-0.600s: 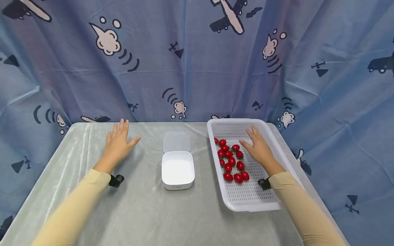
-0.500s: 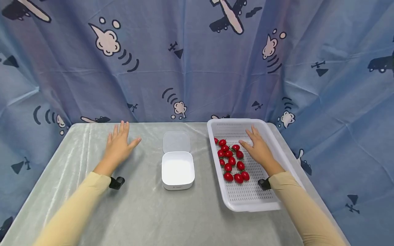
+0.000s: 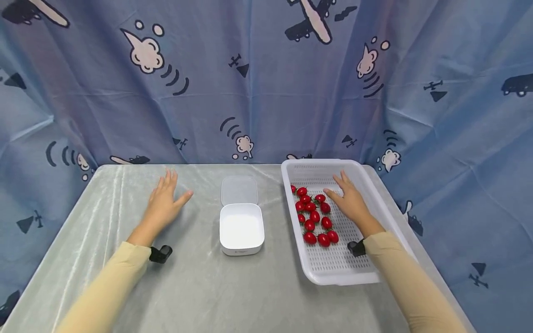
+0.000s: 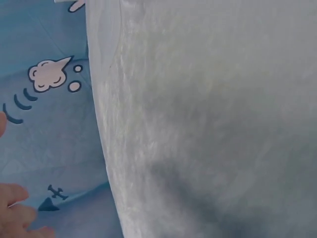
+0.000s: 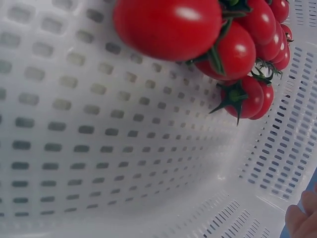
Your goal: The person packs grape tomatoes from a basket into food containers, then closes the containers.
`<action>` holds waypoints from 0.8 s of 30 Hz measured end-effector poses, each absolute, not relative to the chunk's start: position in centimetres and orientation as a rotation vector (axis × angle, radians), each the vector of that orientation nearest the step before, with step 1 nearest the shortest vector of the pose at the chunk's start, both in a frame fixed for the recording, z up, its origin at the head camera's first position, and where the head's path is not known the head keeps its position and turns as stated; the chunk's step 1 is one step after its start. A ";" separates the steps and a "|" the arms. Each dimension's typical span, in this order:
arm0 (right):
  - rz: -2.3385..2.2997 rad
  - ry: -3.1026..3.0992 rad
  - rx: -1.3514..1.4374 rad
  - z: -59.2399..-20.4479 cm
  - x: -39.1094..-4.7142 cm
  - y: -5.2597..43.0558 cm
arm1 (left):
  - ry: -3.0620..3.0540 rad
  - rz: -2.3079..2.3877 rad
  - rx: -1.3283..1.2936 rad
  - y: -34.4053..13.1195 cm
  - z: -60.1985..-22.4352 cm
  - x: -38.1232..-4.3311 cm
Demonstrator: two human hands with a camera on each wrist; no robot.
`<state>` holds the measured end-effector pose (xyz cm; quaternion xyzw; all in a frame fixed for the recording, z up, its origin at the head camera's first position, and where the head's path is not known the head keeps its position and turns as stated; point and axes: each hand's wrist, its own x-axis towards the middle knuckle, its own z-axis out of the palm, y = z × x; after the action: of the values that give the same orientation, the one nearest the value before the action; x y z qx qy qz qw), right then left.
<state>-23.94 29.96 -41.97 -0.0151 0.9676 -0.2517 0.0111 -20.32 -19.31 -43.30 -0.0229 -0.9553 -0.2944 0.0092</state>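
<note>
Several red cherry tomatoes [image 3: 315, 217] with green stems lie in the left half of a white perforated basket [image 3: 310, 273]. Over the basket, just right of the tomatoes, is my right hand [image 3: 351, 202], fingers spread and holding nothing. My left hand [image 3: 161, 206] hovers above the left part of the table with its fingers straight and nothing in them. Between the hands stands a white square box [image 3: 241, 226], its inside bare. In the right wrist view, tomatoes [image 5: 168, 27] crowd the top, and fingertips [image 5: 303, 218] show at the lower right.
A translucent square lid [image 3: 239, 190] lies flat behind the box. Pale grey cloth covers the table [image 3: 200, 291]. A blue curtain [image 3: 266, 83] with cartoon planes hangs along the back and both sides.
My left hand has drawn slightly back toward me and a little to the right. The right hand, the basket and the box stay about where they were.
</note>
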 end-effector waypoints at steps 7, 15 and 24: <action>-0.815 2.983 -0.011 -42.7 -23.8 30.1 | -2.947 -1.084 -0.070 -19.0 -44.2 -19.4; -0.870 2.944 0.018 -42.4 -24.2 29.7 | -2.901 -1.310 -0.022 -18.5 -45.1 -18.7; -0.963 2.891 0.051 -42.3 -24.8 29.0 | -2.775 -1.590 0.076 -16.6 -46.2 -17.8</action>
<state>-24.78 29.00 -42.31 0.0167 0.9476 -0.3155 0.0470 -17.79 -16.61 -46.22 0.0237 -0.8670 -0.4969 -0.0288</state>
